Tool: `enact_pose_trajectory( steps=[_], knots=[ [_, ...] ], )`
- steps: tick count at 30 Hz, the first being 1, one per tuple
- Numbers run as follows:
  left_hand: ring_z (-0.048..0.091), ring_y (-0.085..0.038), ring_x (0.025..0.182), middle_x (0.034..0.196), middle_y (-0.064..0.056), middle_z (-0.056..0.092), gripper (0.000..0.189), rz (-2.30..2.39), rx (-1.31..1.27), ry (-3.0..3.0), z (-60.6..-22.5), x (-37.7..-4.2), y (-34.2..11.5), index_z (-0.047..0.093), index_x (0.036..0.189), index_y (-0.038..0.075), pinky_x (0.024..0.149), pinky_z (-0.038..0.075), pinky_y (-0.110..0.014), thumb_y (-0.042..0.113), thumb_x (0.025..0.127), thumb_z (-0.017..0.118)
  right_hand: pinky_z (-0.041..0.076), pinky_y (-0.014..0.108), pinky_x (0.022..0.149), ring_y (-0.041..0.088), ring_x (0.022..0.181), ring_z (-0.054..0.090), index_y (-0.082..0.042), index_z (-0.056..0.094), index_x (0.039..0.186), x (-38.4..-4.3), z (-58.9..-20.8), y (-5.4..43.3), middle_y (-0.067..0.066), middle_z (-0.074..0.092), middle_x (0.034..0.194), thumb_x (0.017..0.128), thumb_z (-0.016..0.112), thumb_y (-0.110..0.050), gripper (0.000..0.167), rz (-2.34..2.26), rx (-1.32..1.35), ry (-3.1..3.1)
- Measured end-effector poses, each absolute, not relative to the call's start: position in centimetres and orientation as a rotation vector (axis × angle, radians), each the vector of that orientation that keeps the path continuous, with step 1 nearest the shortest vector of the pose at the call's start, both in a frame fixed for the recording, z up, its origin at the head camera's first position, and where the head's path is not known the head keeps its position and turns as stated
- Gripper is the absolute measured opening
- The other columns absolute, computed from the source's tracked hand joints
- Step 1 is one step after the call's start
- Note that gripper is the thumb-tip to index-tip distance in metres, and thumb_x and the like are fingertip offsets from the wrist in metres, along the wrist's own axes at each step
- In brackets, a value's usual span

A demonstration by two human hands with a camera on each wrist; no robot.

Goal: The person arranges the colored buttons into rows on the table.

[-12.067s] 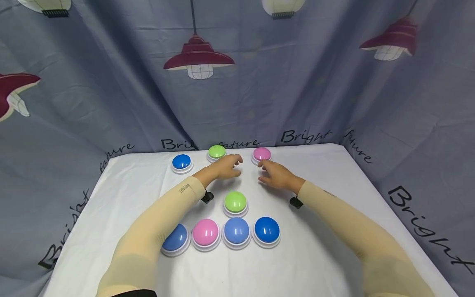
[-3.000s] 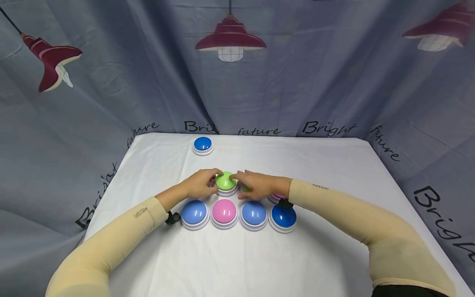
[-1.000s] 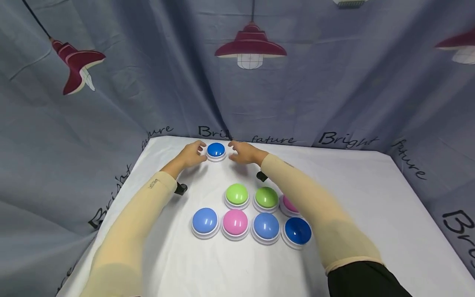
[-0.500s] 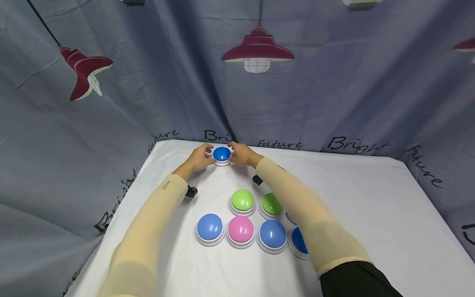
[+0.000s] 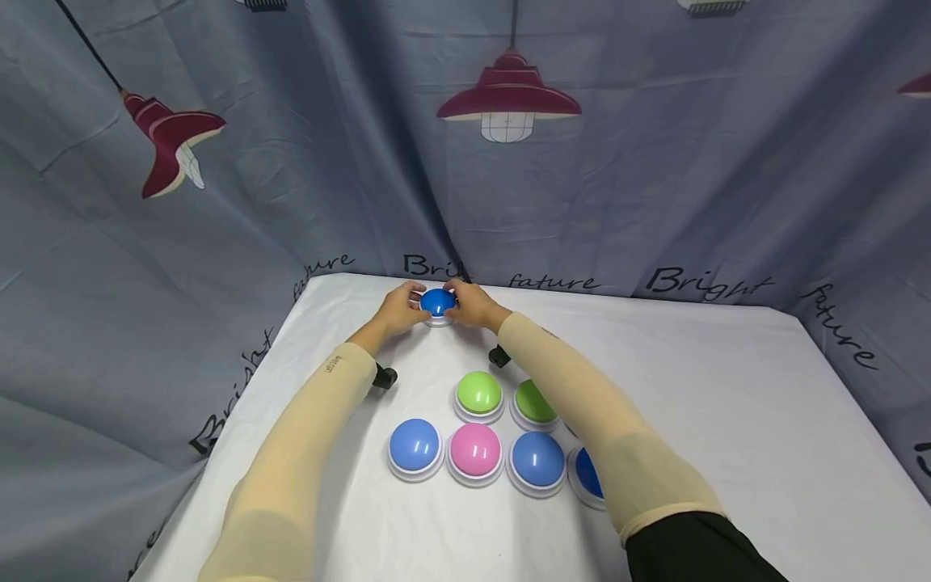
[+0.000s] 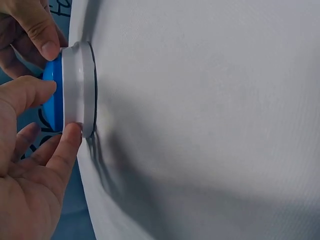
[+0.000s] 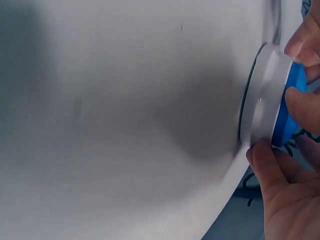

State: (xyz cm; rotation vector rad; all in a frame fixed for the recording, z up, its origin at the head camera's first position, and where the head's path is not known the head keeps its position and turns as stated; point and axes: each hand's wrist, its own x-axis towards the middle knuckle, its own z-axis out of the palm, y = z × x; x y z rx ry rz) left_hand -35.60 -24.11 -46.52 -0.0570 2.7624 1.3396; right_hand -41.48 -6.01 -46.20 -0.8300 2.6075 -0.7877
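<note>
A push button with a dark blue dome (image 5: 437,302) on a white round base stands at the back of the table. My left hand (image 5: 399,309) holds it from the left, thumb on the dome and a finger against the base (image 6: 76,90) in the left wrist view. From the right, my right hand (image 5: 474,306) holds the same button. In the right wrist view its thumb lies on the blue dome (image 7: 284,122) and a fingertip meets the white base (image 7: 262,100). The base sits on or close over the white cloth.
Nearer me are two green buttons (image 5: 478,393) (image 5: 535,402). In front of them runs a row with a light blue button (image 5: 414,445), a pink button (image 5: 475,450), another light blue button (image 5: 537,460) and a dark blue button (image 5: 589,472), partly behind my right sleeve. A grey curtain (image 5: 327,162) hangs behind the table.
Since 12 seconds ago, the back green and pink buttons have come forward to the front group. Over the last second both hands have closed in from either side onto the dark blue button.
</note>
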Motion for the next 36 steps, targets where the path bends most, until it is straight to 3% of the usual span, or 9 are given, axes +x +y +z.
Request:
enact_pose_trajectory(
  steps=[7,13,36],
  knots=[
    [0.057,-0.030,0.115,0.131,-0.017,0.057,0.050,1.307,-0.040,2.772,-46.5,-35.1,-24.2,0.051,0.137,0.004,0.095,0.051,-0.039,0.012,0.092,0.070,0.048,0.038,0.101,0.028,0.115,0.058,-0.002,0.047,0.138,-40.4,-45.5,-5.6,0.018,0.059,0.129,0.093,0.071,-0.014,0.053,-0.857,-0.825,2.576],
    [0.058,-0.030,0.114,0.128,-0.017,0.058,0.048,1.302,0.002,2.773,-45.8,-33.6,-24.5,0.053,0.135,0.003,0.096,0.050,-0.040,0.013,0.092,0.069,0.050,0.036,0.096,0.025,0.110,0.060,-0.005,0.048,0.140,-39.3,-44.7,-5.2,0.016,0.061,0.126,0.094,0.070,-0.022,0.054,-0.860,-0.808,2.526],
    [0.062,-0.034,0.107,0.122,-0.020,0.063,0.043,1.277,0.051,2.764,-44.6,-24.3,-24.7,0.058,0.131,-0.001,0.093,0.051,-0.045,0.015,0.092,0.066,0.050,0.032,0.093,0.022,0.106,0.060,-0.003,0.051,0.138,-31.4,-43.3,-3.9,0.016,0.063,0.121,0.095,0.069,-0.025,0.052,-0.772,-1.012,2.316]
  ],
)
